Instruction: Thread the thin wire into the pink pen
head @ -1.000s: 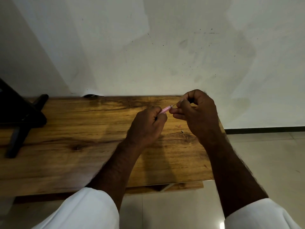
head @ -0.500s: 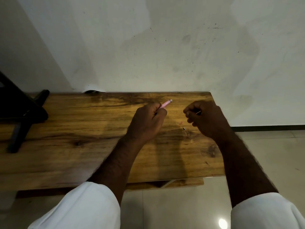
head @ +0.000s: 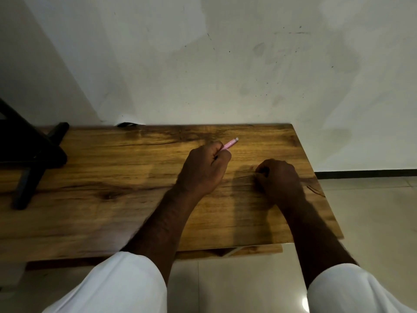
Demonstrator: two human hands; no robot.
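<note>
On the wooden table (head: 112, 177), the right hand (head: 279, 179) has dropped away from the pink pen (head: 230, 143) and rests curled (whether it pinches something cannot be told), while the left hand (head: 203, 168) grips the pen, so the joint fiddling appears over.

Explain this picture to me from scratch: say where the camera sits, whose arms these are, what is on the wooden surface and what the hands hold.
The camera is worn on the person's head and looks forward and down, so both arms reach in from the bottom edge and belong to the wearer. There is no machine, only two bare hands in white sleeves.

The left hand grips a pink pen-like stick, whose end pokes out past the fingers. The right hand is curled, low over the wooden table; whether it pinches something small is too dark to tell.

At the left edge a black stand rests on the table. Behind is a pale wall, and at the right a tiled floor.
</note>
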